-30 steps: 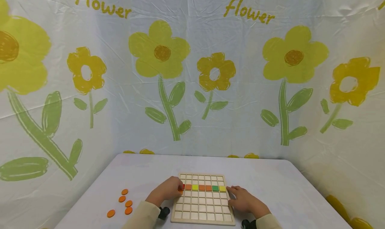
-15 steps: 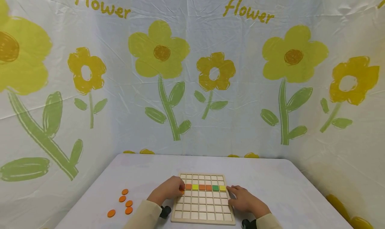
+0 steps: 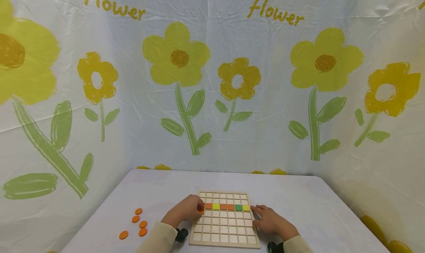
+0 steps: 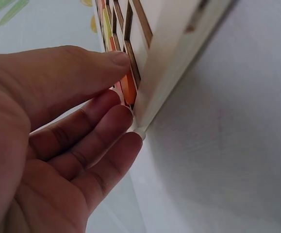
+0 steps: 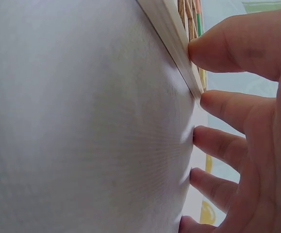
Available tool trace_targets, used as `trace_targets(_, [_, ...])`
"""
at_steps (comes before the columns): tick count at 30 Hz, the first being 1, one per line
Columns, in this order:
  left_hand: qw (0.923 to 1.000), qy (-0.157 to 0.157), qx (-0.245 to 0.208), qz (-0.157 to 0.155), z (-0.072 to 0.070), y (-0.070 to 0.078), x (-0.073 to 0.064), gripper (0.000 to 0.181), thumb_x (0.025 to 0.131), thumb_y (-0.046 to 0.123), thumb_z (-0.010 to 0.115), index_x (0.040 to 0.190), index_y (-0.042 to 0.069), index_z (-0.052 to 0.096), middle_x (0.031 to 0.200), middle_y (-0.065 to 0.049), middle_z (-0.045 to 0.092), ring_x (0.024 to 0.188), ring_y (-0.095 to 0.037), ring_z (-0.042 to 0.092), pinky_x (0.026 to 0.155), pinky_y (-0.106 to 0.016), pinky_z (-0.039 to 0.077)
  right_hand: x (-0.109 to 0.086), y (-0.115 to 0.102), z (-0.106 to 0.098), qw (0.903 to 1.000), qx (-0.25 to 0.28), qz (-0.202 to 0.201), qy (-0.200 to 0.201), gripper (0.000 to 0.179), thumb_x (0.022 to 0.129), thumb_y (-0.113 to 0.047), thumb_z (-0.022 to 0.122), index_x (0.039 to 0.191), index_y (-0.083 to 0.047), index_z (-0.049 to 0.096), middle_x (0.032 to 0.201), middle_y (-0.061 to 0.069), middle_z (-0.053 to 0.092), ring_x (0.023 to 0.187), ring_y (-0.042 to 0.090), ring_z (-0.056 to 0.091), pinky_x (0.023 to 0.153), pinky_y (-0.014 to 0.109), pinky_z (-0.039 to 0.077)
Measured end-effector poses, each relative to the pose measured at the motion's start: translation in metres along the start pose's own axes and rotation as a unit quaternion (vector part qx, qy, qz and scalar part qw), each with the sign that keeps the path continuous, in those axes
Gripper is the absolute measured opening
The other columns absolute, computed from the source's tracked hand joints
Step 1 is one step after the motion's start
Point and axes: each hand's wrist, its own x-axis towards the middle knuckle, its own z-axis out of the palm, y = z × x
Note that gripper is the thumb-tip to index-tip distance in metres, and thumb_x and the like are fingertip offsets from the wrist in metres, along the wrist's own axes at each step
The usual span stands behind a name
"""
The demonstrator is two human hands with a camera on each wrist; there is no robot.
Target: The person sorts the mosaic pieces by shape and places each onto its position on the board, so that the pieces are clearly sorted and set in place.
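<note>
An orange disc [image 4: 129,90] is held at the left edge of the wooden grid board [image 3: 225,245], apparently pinched between the thumb and curled fingers of the left hand [image 3: 184,210]; its exact cell cannot be told. Compared with a second ago, the disc has been shifted slightly rightward, and the red square at the left end of the tile row [image 3: 231,207] has been covered from the head view. It is judged that the disc's position is being adjusted there. Six tiles are seen in the row, with pale cells above and below. The board's right edge is touched by the right hand [image 3: 271,221], its fingers spread, and it seems to be steadied. On the table [image 3: 299,197], five loose discs [image 3: 143,224] are left well apart from the board, beyond the left sleeve [image 3: 158,238]. The row's end is obstructed from above only by the left hand. A flower-printed curtain [image 3: 265,146] is hung behind.
</note>
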Motion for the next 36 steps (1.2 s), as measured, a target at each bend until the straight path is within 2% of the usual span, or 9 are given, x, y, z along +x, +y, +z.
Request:
trace_targets(5, [0.9998,0.011,-0.009,0.016,0.003,-0.009,0.000,0.015,0.081,0.009,0.072,0.096,0.008,0.074,0.090,0.005,0.065,0.083,-0.010,0.057,0.079,-0.033,0.052,0.000,0.000,0.000,1.0000,-0.002,0.002,0.001,0.058,0.086,-0.029,0.062,0.139,-0.010,0.052,0.143,0.020,0.046,0.133,0.045,0.040,0.104,0.064,0.032])
trace_targets(11, [0.9986,0.014,-0.048,0.017,0.002,-0.019,-0.004,0.015,0.084,0.016,0.073,0.098,0.009,0.073,0.091,0.005,0.065,0.081,-0.010,0.056,0.073,-0.032,0.050,0.002,0.000,0.001,1.0000,-0.006,0.003,0.002,0.058,0.085,-0.029,0.062,0.139,-0.010,0.052,0.143,0.020,0.047,0.133,0.045,0.041,0.104,0.064,0.032])
trace_targets(17, [0.9989,0.015,-0.044,0.006,-0.002,-0.028,-0.012,0.014,0.087,0.017,0.068,0.099,0.011,0.072,0.089,0.004,0.063,0.078,-0.012,0.053,0.068,-0.030,0.048,0.001,-0.001,0.001,1.0000,-0.004,0.000,0.001,0.058,0.086,-0.029,0.062,0.139,-0.009,0.051,0.143,0.020,0.046,0.133,0.045,0.040,0.104,0.064,0.032])
trace_targets(23, [0.9995,0.022,-0.024,-0.003,-0.008,-0.038,-0.024,0.019,0.086,0.020,0.070,0.102,0.011,0.071,0.090,0.004,0.063,0.080,-0.012,0.055,0.072,-0.033,0.050,-0.001,-0.004,-0.001,1.0000,-0.002,-0.001,-0.001,0.058,0.086,-0.028,0.061,0.139,-0.009,0.051,0.143,0.020,0.046,0.133,0.045,0.040,0.104,0.064,0.032])
trace_targets(28, [0.9989,0.020,-0.034,-0.025,-0.015,-0.047,-0.035,0.019,0.086,0.020,0.070,0.102,0.010,0.070,0.091,0.001,0.063,0.079,-0.014,0.054,0.068,-0.033,0.050,-0.002,-0.005,-0.002,1.0000,-0.003,0.002,-0.003,0.058,0.086,-0.028,0.061,0.139,-0.008,0.051,0.143,0.020,0.046,0.133,0.046,0.040,0.104,0.064,0.032])
trace_targets(33, [0.9983,0.019,-0.032,-0.044,-0.025,-0.055,-0.049,0.020,0.086,0.020,0.070,0.103,0.009,0.070,0.092,0.000,0.063,0.079,-0.015,0.054,0.070,-0.035,0.051,-0.001,-0.006,-0.002,1.0000,0.000,0.007,-0.003,0.058,0.085,-0.029,0.062,0.139,-0.008,0.052,0.142,0.021,0.046,0.132,0.046,0.041,0.104,0.065,0.032])
trace_targets(36, [0.9985,0.023,-0.026,-0.042,-0.031,-0.062,-0.059,0.020,0.086,0.020,0.070,0.102,0.008,0.070,0.091,-0.001,0.063,0.079,-0.016,0.054,0.070,-0.036,0.050,0.000,-0.004,-0.002,0.9999,-0.001,0.009,-0.005,0.058,0.086,-0.029,0.062,0.139,-0.008,0.052,0.142,0.021,0.046,0.132,0.046,0.041,0.104,0.065,0.032])
